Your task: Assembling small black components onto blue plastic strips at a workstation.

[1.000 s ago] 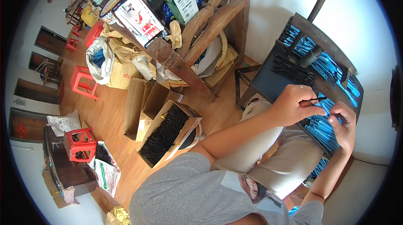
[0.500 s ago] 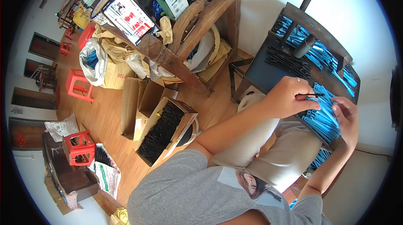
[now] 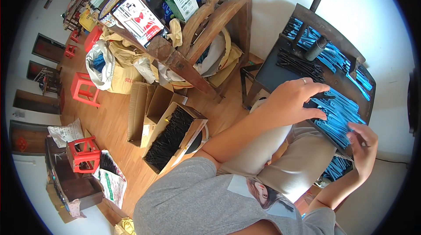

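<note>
- The short, upright, dark grey metal cylinder (image 3: 316, 49) stands on the dark, raised-edged counter (image 3: 271, 70) in front of you.
- A thick heap of long, light-blue plastic strips (image 3: 341, 120) lies on the counter, nearer to you than the cylinder and to its right.
- Your left hand (image 3: 305, 102) is over the heap's left edge, on your side of the cylinder. Thumb and index finger stand apart, a thin black piece (image 3: 325, 96) showing between them — whether your hidden fingers grip it cannot be told.
- Your right hand (image 3: 363, 145) is at the heap's near right edge, farther from the cylinder. Its thumb and fingers are parted, with nothing visibly held; contact with the strips is unclear.
- A loose pile of slender black strips (image 3: 300, 65) lies just left of the cylinder, and more light-blue strips (image 3: 337, 59) lie along its right.
- Well left of the cylinder, you have a lit smartphone (image 3: 138, 18) and — on the wooden floor (image 3: 221, 123) — an open brown cardboard box (image 3: 193, 130) filled with black strips.
</note>
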Available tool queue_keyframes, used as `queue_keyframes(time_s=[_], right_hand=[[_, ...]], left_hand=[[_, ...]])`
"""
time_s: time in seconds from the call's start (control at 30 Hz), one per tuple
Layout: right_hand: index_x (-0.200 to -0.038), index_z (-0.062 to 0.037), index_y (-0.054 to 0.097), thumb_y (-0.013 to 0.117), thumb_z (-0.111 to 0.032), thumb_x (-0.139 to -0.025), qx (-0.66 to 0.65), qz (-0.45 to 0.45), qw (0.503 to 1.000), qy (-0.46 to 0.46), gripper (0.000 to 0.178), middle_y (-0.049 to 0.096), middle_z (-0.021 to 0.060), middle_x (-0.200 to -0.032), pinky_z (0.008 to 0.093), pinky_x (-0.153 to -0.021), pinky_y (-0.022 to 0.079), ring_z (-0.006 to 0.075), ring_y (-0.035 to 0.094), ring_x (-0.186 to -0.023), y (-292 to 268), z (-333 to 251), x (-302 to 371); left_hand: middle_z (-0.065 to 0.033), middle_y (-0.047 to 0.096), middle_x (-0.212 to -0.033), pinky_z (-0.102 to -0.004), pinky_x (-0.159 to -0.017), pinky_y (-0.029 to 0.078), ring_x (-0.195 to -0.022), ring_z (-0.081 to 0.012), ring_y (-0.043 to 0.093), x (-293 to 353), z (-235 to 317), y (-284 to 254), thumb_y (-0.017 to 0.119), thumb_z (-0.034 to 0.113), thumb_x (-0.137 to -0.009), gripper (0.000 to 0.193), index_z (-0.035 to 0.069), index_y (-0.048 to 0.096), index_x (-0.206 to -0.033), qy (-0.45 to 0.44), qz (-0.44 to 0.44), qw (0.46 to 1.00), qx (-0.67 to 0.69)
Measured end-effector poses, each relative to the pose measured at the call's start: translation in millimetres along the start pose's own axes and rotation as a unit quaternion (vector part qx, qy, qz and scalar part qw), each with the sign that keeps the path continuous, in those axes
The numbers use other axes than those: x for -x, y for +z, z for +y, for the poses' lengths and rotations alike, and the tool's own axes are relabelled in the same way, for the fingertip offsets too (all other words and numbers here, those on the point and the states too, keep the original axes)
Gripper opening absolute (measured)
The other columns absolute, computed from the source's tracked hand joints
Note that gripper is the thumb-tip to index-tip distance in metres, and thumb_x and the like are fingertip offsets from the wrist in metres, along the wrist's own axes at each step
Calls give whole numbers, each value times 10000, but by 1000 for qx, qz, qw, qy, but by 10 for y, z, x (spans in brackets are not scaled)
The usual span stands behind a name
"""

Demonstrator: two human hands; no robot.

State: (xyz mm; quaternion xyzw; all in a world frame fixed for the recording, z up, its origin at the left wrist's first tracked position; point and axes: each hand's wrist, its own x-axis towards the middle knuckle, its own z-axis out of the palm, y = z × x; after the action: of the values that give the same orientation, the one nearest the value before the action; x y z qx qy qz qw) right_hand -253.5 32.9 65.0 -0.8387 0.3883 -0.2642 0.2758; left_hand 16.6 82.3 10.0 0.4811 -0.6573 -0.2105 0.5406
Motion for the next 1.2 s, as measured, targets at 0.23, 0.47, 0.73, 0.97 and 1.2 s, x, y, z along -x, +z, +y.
queue_keyframes(time_s=[0.23, 0.47, 0.73, 0.97, 1.2], right_hand=[[-951, 13, 687, 756, 69, -697, -75, -100, 991, -39, 269, 593, 56, -714, 225, -527, 396, 103, 513, -619, 141, -365, -48], [-954, 2, 689, 767, 50, -687, -83, -106, 989, -61, 282, 646, 83, -735, 225, -552, 441, 118, 554, -617, 224, -422, -74], [-1017, 17, 665, 723, 29, -748, -44, -204, 978, -28, 276, 654, 107, -761, 251, -581, 468, 170, 596, -630, 341, -523, -113], [-991, 20, 633, 686, -21, -849, -93, -145, 984, 37, 157, 546, -4, -688, 202, -528, 333, 64, 440, -586, 450, -483, -77], [-953, 4, 651, 718, -71, -850, -226, -11, 971, 79, 143, 500, -63, -678, 197, -544, 280, 32, 396, -606, 627, -594, -24]], left_hand=[[-90, 570, -661, -325, -519, 394, -549, -181, 509, 124, 218, -114, 795, 223, -756, 263, 25, 717, -910, 17, -57, 995, 80], [-88, 562, -634, -316, -494, 355, -532, -162, 490, 263, 259, -273, 790, 183, -763, 212, 0, 697, -811, -51, -96, 987, 115], [-90, 559, -631, -333, -492, 366, -516, -197, 502, 281, 224, -217, 774, 223, -778, 238, 5, 678, -784, -5, -112, 993, 48], [-90, 555, -638, -338, -520, 393, -540, -227, 525, 335, 253, -150, 706, 224, -842, 222, 18, 623, -837, -30, -68, 994, 81], [-122, 599, -715, -304, -534, 411, -562, -214, 549, 382, 272, -58, 515, 122, -959, 159, -3, 566, -876, -47, 24, 992, 114]])
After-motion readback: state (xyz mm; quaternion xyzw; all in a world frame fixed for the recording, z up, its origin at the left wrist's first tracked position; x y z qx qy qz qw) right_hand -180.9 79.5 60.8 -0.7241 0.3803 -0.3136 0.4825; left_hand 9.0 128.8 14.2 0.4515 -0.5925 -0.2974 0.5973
